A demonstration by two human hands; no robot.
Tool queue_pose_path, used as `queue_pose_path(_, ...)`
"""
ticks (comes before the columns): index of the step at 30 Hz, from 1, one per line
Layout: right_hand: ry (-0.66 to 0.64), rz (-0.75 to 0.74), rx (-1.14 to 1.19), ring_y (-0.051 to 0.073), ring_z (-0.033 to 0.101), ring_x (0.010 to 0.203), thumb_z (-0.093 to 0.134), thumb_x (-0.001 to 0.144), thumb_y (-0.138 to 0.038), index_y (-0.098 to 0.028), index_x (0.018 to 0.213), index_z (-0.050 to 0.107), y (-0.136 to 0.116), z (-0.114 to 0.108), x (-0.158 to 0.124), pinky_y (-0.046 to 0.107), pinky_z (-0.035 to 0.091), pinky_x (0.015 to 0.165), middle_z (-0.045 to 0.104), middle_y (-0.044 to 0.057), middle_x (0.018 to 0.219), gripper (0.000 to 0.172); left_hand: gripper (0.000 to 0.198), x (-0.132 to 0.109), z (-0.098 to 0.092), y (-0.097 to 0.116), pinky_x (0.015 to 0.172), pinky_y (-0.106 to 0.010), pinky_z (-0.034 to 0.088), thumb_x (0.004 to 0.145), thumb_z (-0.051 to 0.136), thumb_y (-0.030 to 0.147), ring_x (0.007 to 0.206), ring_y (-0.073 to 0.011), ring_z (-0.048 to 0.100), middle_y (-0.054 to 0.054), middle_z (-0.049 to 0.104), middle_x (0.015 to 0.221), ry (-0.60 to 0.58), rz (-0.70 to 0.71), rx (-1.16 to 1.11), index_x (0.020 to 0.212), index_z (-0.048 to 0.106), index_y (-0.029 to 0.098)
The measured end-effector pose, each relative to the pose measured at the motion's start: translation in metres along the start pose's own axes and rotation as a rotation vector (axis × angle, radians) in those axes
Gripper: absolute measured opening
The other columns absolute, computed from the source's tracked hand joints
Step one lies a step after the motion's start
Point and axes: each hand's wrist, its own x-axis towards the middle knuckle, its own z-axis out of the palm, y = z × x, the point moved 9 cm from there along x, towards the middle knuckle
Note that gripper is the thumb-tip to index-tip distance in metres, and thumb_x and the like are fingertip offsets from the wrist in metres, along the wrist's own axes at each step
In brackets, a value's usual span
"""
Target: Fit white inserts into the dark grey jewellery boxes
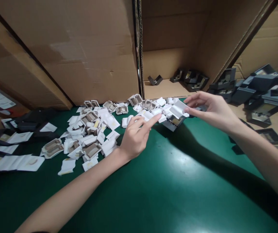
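Observation:
My right hand [208,108] pinches the edge of a pale, folded sheet [178,109] between thumb and fingers. Just below that sheet a dark open box [174,123] hangs tilted over the green surface [189,200]; whether it is joined to the sheet I cannot make out. My left hand [137,136] is to the left, its index finger stretched out toward white pieces [146,115], with the other fingers curled. Nothing shows in its grip. Around and behind it lies a heap of crumpled white papers and small grey-brown trays [90,150].
A cardboard box [175,58] at the back holds several dark open cases [194,81]. More dark cases [262,94] are piled at the right. Dark boxes with white inserts [17,163] lie at the left edge. Cardboard walls [100,48] stand behind the heap.

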Motion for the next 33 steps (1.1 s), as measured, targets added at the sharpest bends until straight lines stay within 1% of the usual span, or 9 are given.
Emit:
queue_pose_path(4, 0.030, 0.065, -0.073, 0.023, 0.065, 0.079, 0.068, 0.073, -0.048, -0.020, 0.097, 0.064, 0.011, -0.010, 0.004, 0.037, 0.051, 0.073, 0.070, 0.005, 0.085, 0.037, 0.048, -0.004, 0.003, -0.006, 0.097, -0.046, 0.042, 0.086, 0.033, 0.006, 0.074, -0.0159, 0.062, 0.005, 0.054, 0.056, -0.017, -0.038, -0.072, 0.130, 0.045, 0.020)
queue_pose_path(8, 0.019, 0.074, -0.064, 0.023, 0.066, 0.079, 0.069, 0.072, -0.047, -0.019, 0.097, 0.066, 0.019, -0.010, 0.006, 0.037, 0.050, 0.074, 0.071, 0.005, 0.084, 0.038, 0.037, -0.005, 0.004, -0.007, 0.100, -0.049, 0.041, 0.078, 0.038, 0.003, 0.075, -0.0171, 0.066, 0.007, 0.057, 0.054, -0.036, -0.051, -0.123, 0.109, 0.050, 0.018)
queue_pose_path(13, -0.045, 0.159, 0.060, 0.022, 0.065, 0.076, 0.070, 0.071, -0.048, -0.019, 0.085, 0.069, 0.038, 0.004, 0.007, 0.035, 0.049, 0.069, 0.071, 0.005, 0.080, 0.033, 0.026, -0.007, 0.013, -0.018, 0.104, -0.049, 0.040, 0.073, 0.037, 0.001, 0.057, -0.0150, 0.066, 0.010, 0.054, 0.054, -0.111, -0.167, -0.143, 0.088, 0.045, 0.021)
queue_pose_path(17, -0.094, 0.161, 0.029, 0.021, 0.063, 0.076, 0.067, 0.074, -0.048, -0.020, 0.079, 0.069, 0.045, 0.019, 0.006, 0.035, 0.049, 0.070, 0.070, 0.005, 0.084, 0.029, 0.022, -0.008, 0.020, -0.019, 0.108, -0.050, 0.036, 0.076, 0.038, 0.002, 0.060, -0.0148, 0.067, 0.010, 0.055, 0.053, -0.169, -0.203, -0.144, 0.086, 0.045, 0.021)
queue_pose_path(19, -0.117, 0.104, -0.051, 0.022, 0.063, 0.080, 0.066, 0.075, -0.045, -0.021, 0.079, 0.070, 0.042, 0.027, 0.005, 0.036, 0.050, 0.070, 0.068, 0.005, 0.090, 0.025, 0.020, -0.008, 0.021, -0.019, 0.105, -0.048, 0.039, 0.082, 0.038, 0.005, 0.071, -0.0159, 0.069, 0.006, 0.063, 0.063, -0.171, -0.211, -0.130, 0.091, 0.048, 0.019)
queue_pose_path(22, -0.127, -0.021, -0.151, 0.024, 0.061, 0.089, 0.064, 0.078, -0.041, -0.023, 0.080, 0.071, 0.035, 0.039, 0.002, 0.038, 0.050, 0.072, 0.065, 0.007, 0.098, 0.019, 0.024, -0.008, 0.027, -0.016, 0.098, -0.044, 0.045, 0.087, 0.042, 0.010, 0.102, -0.0204, 0.063, -0.006, 0.068, 0.101, -0.233, -0.194, -0.069, 0.107, 0.050, 0.018)
queue_pose_path(26, -0.122, -0.119, -0.122, 0.024, 0.059, 0.098, 0.062, 0.080, -0.035, -0.022, 0.081, 0.070, 0.027, 0.055, -0.005, 0.039, 0.050, 0.079, 0.060, 0.008, 0.105, 0.015, 0.041, -0.012, 0.041, -0.010, 0.105, -0.043, 0.042, 0.089, 0.042, 0.010, 0.132, -0.0236, 0.042, -0.012, 0.044, 0.142, -0.372, -0.138, -0.045, 0.128, 0.044, 0.018)
queue_pose_path(29, -0.188, -0.211, -0.034, 0.022, 0.058, 0.099, 0.060, 0.083, -0.032, -0.021, 0.080, 0.067, 0.013, 0.069, -0.012, 0.039, 0.048, 0.085, 0.059, 0.007, 0.104, 0.014, 0.045, -0.017, 0.049, -0.005, 0.107, -0.044, 0.042, 0.091, 0.044, 0.014, 0.135, -0.0242, 0.038, -0.012, 0.036, 0.148, -0.437, -0.094, -0.044, 0.135, 0.040, 0.021)
queue_pose_path(33, -0.252, -0.289, -0.017, 0.021, 0.059, 0.098, 0.059, 0.084, -0.032, -0.020, 0.080, 0.064, -0.003, 0.079, -0.020, 0.037, 0.047, 0.088, 0.059, 0.008, 0.105, 0.013, 0.032, -0.021, 0.052, 0.001, 0.100, -0.044, 0.046, 0.092, 0.050, 0.023, 0.125, -0.0251, 0.047, -0.012, 0.048, 0.136, -0.457, -0.035, -0.007, 0.123, 0.052, 0.020)
